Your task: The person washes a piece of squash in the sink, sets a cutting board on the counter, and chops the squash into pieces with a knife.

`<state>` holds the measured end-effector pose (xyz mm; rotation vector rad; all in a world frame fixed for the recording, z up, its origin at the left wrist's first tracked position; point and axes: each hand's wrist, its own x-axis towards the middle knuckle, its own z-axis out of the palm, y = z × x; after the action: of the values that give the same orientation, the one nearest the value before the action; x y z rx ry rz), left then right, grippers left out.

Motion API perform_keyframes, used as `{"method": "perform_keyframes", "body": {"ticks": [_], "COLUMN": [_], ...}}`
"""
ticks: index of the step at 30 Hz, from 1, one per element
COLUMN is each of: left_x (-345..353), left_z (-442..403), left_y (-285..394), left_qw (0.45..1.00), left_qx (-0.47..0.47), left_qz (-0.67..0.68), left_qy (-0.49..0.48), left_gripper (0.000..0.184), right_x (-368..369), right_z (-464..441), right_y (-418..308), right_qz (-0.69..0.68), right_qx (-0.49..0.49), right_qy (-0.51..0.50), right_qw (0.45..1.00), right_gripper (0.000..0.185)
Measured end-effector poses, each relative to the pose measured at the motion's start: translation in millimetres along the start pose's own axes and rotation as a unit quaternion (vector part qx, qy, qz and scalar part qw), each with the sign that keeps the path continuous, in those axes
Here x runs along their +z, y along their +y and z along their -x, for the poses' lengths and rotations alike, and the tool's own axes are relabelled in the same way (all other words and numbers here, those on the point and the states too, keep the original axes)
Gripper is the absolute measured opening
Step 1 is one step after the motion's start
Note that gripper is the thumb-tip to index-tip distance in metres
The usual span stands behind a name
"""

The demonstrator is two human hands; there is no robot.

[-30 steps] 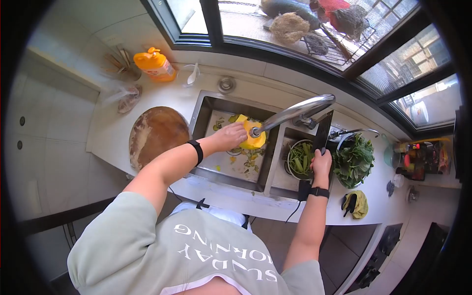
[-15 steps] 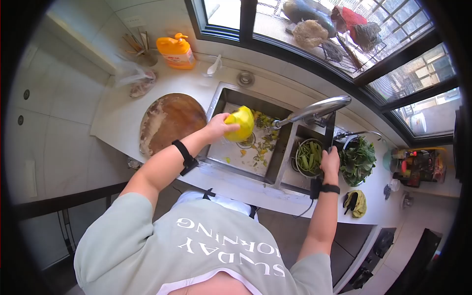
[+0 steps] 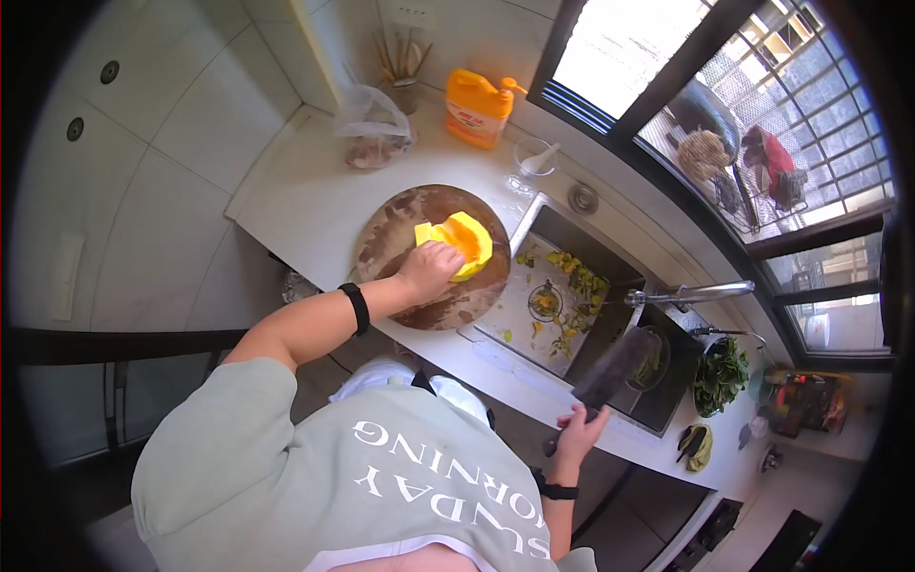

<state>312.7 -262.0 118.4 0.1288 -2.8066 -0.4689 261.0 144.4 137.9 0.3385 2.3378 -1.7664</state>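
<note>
My left hand [image 3: 434,270] grips a peeled yellow pumpkin piece [image 3: 473,238], its hollowed orange inside facing up. The piece is over the round wooden chopping board [image 3: 389,250]; whether it touches the wood I cannot tell. In my right hand [image 3: 579,435] is the handle of a kitchen knife [image 3: 613,369], its broad dark blade blurred by motion and pointing up across the sink's right side. Yellow and green peelings [image 3: 579,283] lie in the large sink basin [image 3: 522,345]. Behind the blade, a bowl of green vegetables [image 3: 650,362] sits partly hidden in the small basin.
An orange pump bottle [image 3: 477,110], a plastic bag [image 3: 374,133] and a glass bowl with a white spoon [image 3: 536,157] stand along the back. The faucet [image 3: 701,293] reaches over the sink. Leafy greens [image 3: 721,377] and a yellow-green cloth [image 3: 699,448] are at the right.
My left hand has brought the pumpkin piece left from above the sink to the chopping board. My right hand has moved the knife from the sink's far right toward me. The view has turned left.
</note>
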Motion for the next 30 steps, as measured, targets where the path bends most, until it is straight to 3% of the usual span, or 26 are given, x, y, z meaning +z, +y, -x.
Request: {"method": "perform_keyframes", "body": {"ticks": [3,5,6,7,10,12,13,14,15,16,17,18,20,21,22,24,26,28,30], "left_x": [16,23,25,25,14,-12,-22,-7,21,42,47,50,52,8,16,40,23,16,11], "left_z": [41,60,69,75,78,74,74,77,83,90,90,92,86,66,68,68,56,47,35], "left_y": [-43,-58,-63,-65,-58,-49,-48,-57,-69,-77,-80,-79,-77,-53,-58,-75,-71,-68,-63], "left_qw": [0.99,0.988,0.984,0.986,0.989,0.996,0.98,0.98,0.924,0.828,0.714,0.708,0.7,0.61,0.607,0.794,0.786,0.823,0.826], "left_qx": [0.078,0.096,0.116,0.112,0.048,-0.063,-0.153,-0.156,-0.322,-0.48,-0.628,-0.634,-0.582,-0.609,-0.61,-0.533,-0.54,-0.505,-0.509], "left_qz": [-0.118,-0.123,-0.13,-0.126,-0.14,-0.032,0.012,0.013,0.089,0.161,0.269,0.27,0.4,0.491,0.493,0.256,0.263,0.219,0.222], "left_qy": [0.003,0.014,0.023,0.021,-0.028,0.063,0.122,0.125,0.186,0.24,0.151,0.155,0.103,0.128,0.129,0.144,0.146,0.14,0.097], "left_gripper": [0.008,0.008,0.008,0.008,0.017,0.039,0.059,0.059,0.058,0.057,0.052,0.052,0.049,0.049,0.049,0.053,0.055,0.056,0.053], "right_x": [52,93,122,145,201,232,243,252,260,265,270,274,279,279,279,280,278,276,276], "right_z": [21,22,40,47,52,59,61,63,64,65,66,66,65,65,65,61,55,50,44], "right_y": [-10,0,-40,-54,-71,-87,-91,-94,-95,-97,-99,-101,-103,-105,-107,-110,-111,-110,-105], "right_qz": [0.088,0.205,0.22,0.258,0.328,0.401,0.403,0.409,0.416,0.419,0.432,0.443,0.453,0.454,0.456,0.476,0.497,0.512,0.52], "right_qx": [-0.024,-0.153,-0.204,-0.189,-0.254,-0.288,-0.289,-0.318,-0.346,-0.349,-0.355,-0.362,-0.375,-0.389,-0.402,-0.41,-0.416,-0.408,-0.393], "right_qy": [-0.129,-0.157,-0.164,-0.184,-0.21,-0.239,-0.24,-0.24,-0.242,-0.249,-0.253,-0.256,-0.259,-0.265,-0.271,-0.274,-0.276,-0.279,-0.275], "right_qw": [0.987,0.954,0.94,0.929,0.885,0.836,0.835,0.821,0.805,0.8,0.789,0.779,0.766,0.757,0.746,0.728,0.71,0.702,0.707], "right_gripper": [0.042,0.037,0.034,0.033,0.03,0.029,0.029,0.028,0.027,0.027,0.027,0.027,0.026,0.026,0.025,0.024,0.022,0.019,0.017]}}
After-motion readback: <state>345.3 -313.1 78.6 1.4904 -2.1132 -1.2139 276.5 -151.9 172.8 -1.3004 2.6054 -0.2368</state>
